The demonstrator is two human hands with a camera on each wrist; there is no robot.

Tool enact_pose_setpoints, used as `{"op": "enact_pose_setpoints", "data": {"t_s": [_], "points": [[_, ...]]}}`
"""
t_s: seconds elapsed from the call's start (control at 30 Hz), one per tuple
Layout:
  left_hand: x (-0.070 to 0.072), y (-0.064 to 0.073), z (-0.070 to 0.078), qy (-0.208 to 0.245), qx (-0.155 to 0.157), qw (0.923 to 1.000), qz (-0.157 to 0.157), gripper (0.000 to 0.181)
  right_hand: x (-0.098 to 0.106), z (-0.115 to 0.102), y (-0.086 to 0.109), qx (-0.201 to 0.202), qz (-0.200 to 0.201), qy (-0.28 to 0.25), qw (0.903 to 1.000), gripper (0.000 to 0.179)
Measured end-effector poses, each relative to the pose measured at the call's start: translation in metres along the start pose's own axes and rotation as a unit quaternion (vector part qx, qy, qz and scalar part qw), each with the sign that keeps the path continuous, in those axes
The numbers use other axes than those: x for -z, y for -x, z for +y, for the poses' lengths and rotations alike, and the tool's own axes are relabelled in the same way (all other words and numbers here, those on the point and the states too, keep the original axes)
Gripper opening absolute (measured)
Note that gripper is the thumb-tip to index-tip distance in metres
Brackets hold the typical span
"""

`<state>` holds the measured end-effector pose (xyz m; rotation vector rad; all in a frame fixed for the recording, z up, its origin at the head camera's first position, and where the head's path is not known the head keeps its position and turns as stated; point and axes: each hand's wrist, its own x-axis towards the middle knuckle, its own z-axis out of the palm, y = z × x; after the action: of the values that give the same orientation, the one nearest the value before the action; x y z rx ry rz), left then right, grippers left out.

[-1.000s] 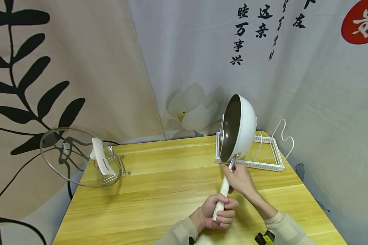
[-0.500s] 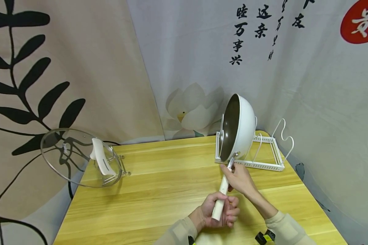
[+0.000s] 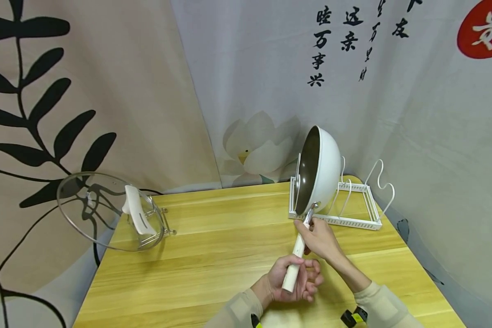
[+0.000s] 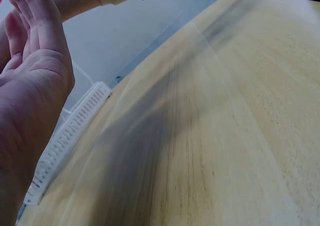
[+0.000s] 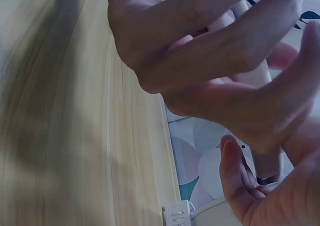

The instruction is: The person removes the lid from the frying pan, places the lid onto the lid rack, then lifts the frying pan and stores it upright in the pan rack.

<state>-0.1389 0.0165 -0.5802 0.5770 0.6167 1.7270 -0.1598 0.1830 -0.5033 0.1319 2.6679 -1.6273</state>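
A white wok point(image 3: 330, 168) with a dark inside stands tilted on its side in the left part of a white wire rack point(image 3: 352, 222). Its pale handle point(image 3: 294, 269) slopes toward me. Close to the metal joint, my right hand point(image 3: 323, 239) grips the handle, thumb on the near side. The handle's free end lies across the palm of my left hand point(image 3: 278, 277), whose fingers are loosened and spread away from it. In the right wrist view, the left fingers point(image 5: 215, 50) hide much of the handle. The left wrist view shows my left hand point(image 4: 37, 70) beside the rack.
A glass lid with a white grip point(image 3: 136, 212) leans in a metal wire stand point(image 3: 166, 223) at the table's left edge. White curved dividers point(image 3: 381, 182) rise from the rack's right end. A printed curtain point(image 3: 262, 68) hangs behind the wooden table point(image 3: 213, 237).
The fingers of my left hand have uncurled from the handle's end. My right hand keeps its grip, and the wok has barely shifted in the rack.
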Motion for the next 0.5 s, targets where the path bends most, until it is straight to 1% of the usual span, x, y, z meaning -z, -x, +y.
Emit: {"op": "enact_pose_setpoints", "data": {"t_s": [0.5], "points": [[0.0047, -0.0007, 0.0022, -0.008, -0.015, 0.9996, 0.022, 0.030, -0.0020, 0.0026, -0.0057, -0.001, 0.001, 0.002, 1.0000, 0.041]]}}
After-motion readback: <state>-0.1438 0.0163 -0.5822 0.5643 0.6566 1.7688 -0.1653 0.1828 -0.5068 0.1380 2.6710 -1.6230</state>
